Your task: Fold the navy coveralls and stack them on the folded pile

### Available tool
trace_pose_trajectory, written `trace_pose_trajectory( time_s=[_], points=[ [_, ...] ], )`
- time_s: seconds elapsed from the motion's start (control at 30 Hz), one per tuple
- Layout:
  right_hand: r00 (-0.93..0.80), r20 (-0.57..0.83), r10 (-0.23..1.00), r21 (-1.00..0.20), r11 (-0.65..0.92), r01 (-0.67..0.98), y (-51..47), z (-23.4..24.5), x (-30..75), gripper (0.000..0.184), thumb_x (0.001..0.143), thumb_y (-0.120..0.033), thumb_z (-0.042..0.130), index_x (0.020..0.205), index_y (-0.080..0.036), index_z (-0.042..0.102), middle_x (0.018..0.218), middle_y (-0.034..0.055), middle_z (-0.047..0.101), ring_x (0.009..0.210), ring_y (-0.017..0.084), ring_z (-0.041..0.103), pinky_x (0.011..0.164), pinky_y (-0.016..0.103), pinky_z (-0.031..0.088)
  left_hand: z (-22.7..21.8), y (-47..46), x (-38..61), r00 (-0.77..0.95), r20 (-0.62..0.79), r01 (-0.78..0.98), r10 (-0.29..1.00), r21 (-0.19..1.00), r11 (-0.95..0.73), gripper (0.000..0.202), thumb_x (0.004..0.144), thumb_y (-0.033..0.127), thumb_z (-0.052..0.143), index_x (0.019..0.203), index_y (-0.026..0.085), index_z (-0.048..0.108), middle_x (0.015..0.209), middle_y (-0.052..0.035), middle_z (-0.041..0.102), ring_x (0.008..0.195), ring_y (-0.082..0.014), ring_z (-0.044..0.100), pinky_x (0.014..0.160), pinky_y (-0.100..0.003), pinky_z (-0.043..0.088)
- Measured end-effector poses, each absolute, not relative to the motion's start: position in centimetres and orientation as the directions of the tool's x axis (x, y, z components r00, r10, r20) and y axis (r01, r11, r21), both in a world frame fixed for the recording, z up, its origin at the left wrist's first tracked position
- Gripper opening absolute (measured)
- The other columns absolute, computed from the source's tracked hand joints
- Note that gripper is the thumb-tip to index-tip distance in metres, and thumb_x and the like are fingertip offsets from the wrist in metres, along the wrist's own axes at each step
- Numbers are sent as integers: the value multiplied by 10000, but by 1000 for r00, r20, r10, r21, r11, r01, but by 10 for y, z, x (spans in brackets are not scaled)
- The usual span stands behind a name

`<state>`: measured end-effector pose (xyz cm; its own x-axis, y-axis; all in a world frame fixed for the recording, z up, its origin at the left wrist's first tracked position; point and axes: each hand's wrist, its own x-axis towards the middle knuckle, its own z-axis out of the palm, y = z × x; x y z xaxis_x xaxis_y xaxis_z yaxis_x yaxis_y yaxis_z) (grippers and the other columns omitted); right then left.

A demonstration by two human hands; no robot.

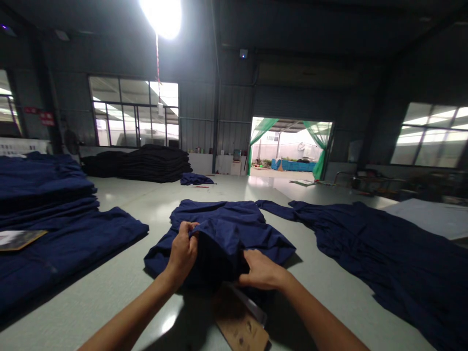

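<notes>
Hands folding one navy garment (234, 229) on the bench (109, 297).
Left hand (184, 253) and right hand (260, 270) both pinch its raised fold; one cardboard sheet (239, 326) lies beneath.

Dim hall, glaring ceiling lamp (161, 14), bright doorway (290, 146) and windows (135, 112), wide-angle bending at edges

No legible txt; red wall signs (43, 116) (too blurry).

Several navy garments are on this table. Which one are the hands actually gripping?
The crumpled navy garment at centre, near the table's front edge. Both the left hand and right hand pinch its near fold; the spread garment and the folded stack lie untouched.
</notes>
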<state>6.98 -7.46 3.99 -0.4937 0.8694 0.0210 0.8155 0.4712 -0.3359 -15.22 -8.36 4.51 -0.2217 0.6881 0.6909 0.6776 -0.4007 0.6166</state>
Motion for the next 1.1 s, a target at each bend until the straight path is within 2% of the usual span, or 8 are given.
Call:
trace_pose_trajectory(
  time_s=[0.13,0.3,0.53,0.6,0.7,0.77,0.97,1.1],
  points=[
    [-324,233,917,-182,369,911,-75,43,61,313,786,-276,431,992,-132,617,986,138,623,953,257,545,836,361,402,49,-84,-157,-173,756,695,632,548,-465,70,781,204,365,835,222,405,850,-25,584,746,-159,588,702,-296,472],
    [-93,607,789,-281,323,904,-60,59,85,546,720,8,320,1197,-197,487,1115,73,570,1014,163,530,897,259,376,54,-85,-167,-15,800,832,600,343,-437,327,629,-19,328,843,217,403,887,-18,477,794,-139,521,713,-260,439],
    [-38,3,999,-130,38,991,-58,55,105,275,594,-42,559,823,-178,629,849,128,621,823,281,600,670,351,437,56,-93,-162,180,319,958,930,157,-239,363,593,-81,343,743,220,481,881,-1,475,732,-130,497,526,-213,319],
    [29,69,997,-177,-16,984,-55,54,105,308,617,-20,507,869,-173,597,843,119,619,793,255,601,666,341,436,59,-94,-161,132,372,971,919,140,-196,366,614,-73,346,768,223,496,876,-10,478,762,-146,494,558,-224,343],
    [32,508,861,-298,141,944,-50,57,103,458,655,25,373,1042,-187,495,1006,101,579,908,204,565,784,320,422,63,-95,-162,-10,624,983,781,149,-106,379,630,-57,361,852,216,503,931,-43,489,896,-191,467,749,-282,386],
    [10,635,772,-338,267,903,-47,55,101,520,649,42,350,1106,-188,444,1083,100,543,997,183,530,838,294,402,60,-93,-162,-33,640,988,767,136,-72,403,618,-45,384,911,206,503,960,-60,502,945,-216,448,829,-323,364],
    [-84,95,992,-354,112,929,-43,27,95,561,674,-109,551,1207,-182,396,1048,121,570,927,242,579,736,309,419,21,-82,-156,-59,291,979,955,202,-1,556,683,206,520,1220,168,380,1070,-106,475,945,-242,478,776,-336,389],
    [-30,311,950,-172,87,981,-41,24,98,489,697,18,415,1133,-198,463,1032,93,565,912,196,571,743,280,396,13,-81,-155,-40,285,997,958,77,19,561,766,83,382,1306,223,324,1067,-115,495,933,-241,495,726,-331,394]
  ],
)
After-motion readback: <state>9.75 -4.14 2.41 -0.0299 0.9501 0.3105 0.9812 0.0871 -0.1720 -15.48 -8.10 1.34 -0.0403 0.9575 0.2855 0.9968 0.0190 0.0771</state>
